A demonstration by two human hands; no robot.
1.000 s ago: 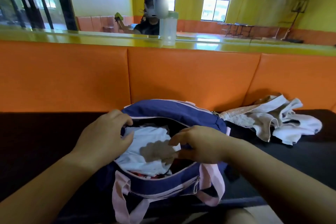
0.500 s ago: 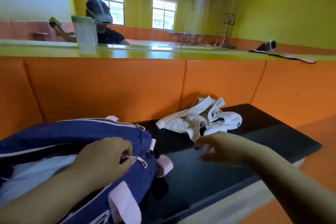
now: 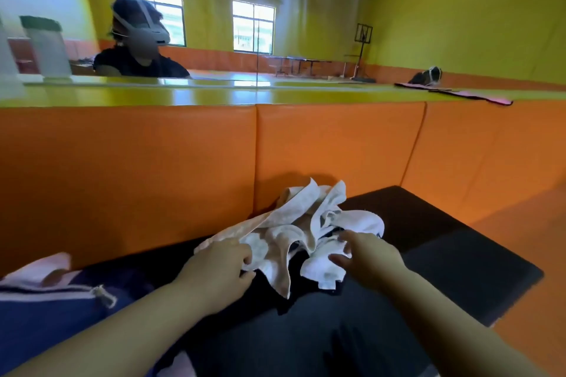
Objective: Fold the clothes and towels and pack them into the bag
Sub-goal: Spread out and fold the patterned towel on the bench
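A crumpled heap of white and beige towels (image 3: 309,217) lies on the black seat cushion against the orange backrest. My left hand (image 3: 219,266) rests on the heap's near left edge, its fingers pinching the beige cloth. My right hand (image 3: 364,257) touches the white cloth at the heap's right side with fingers spread. The blue bag with pink trim and a zipper (image 3: 58,309) sits at the lower left, partly cut off by the frame.
The black cushion (image 3: 459,269) ends at a corner on the right, with orange floor padding beyond. An orange padded backrest (image 3: 153,162) runs behind, topped by a yellow ledge under a mirror. A translucent container (image 3: 49,46) stands on the ledge at left.
The view has swung right from the bag to the towels. My left hand let go of the bag's zipper and moved onto the heap. My right hand has reached the heap.
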